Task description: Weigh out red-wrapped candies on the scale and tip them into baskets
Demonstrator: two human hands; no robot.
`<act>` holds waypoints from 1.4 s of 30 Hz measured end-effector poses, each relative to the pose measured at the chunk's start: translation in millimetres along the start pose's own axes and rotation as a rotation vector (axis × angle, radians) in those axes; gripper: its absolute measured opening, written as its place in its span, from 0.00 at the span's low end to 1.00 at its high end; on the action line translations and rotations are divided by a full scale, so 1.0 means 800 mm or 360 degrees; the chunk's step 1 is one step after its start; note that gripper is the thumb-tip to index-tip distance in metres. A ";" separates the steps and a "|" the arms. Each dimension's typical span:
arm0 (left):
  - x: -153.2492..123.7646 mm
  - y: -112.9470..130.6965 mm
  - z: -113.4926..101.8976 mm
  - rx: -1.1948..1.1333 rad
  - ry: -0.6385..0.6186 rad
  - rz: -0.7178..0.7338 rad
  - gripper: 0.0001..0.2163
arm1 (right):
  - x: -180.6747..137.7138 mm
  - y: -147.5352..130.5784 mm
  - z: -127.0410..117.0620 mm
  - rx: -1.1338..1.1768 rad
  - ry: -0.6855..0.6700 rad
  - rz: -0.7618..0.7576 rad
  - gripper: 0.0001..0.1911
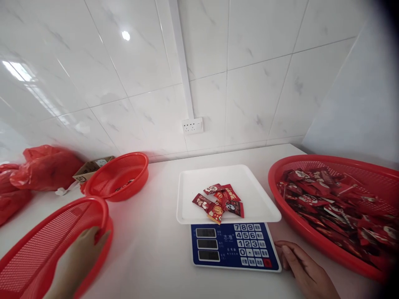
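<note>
My right hand [304,265] rests on the table at the right edge of a blue-and-white digital scale [230,248]. Its fingers are extended towards the scale's side, with nothing seen in them. Several small red snack packets [218,201] lie in a loose pile on the scale's white tray [193,207]. At the lower left, my left hand [77,257] reaches into a red mesh basket [28,236]. Motion smears this hand; its fingertips lie against red, and whether they hold a packet cannot be made out.
A large red basket [311,226] full of red packets stands right of the scale. Behind the left basket sit another red basket [137,170] with a few packets, a cardboard box [84,171] and red plastic bags [51,168]. A tiled wall with a socket [192,126] closes the back.
</note>
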State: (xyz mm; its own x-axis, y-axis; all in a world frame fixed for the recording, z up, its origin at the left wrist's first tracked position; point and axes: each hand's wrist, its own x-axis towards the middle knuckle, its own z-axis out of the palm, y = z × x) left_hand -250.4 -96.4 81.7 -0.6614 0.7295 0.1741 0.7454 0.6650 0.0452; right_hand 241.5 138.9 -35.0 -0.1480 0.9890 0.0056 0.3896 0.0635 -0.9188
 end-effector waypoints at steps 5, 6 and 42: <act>-0.051 0.128 -0.014 0.0066 -0.0230 0.0055 0.14 | 0.001 0.007 -0.001 -0.0024 0.0013 -0.0051 0.21; -0.059 0.146 -0.018 0.0063 -0.0298 0.0025 0.14 | 0.001 0.010 -0.001 -0.0035 0.0019 -0.0041 0.21; 0.026 0.329 -0.056 0.0167 -0.0393 0.1184 0.19 | 0.010 -0.101 0.011 -0.0474 0.0107 -0.1209 0.13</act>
State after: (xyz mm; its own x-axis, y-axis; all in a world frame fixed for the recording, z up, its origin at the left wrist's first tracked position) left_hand -63.7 86.7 141.3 -0.0007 0.9948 -0.1018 0.9957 -0.0088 -0.0926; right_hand 200.7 140.2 35.9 -0.4177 0.6672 0.6168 0.4317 0.7430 -0.5114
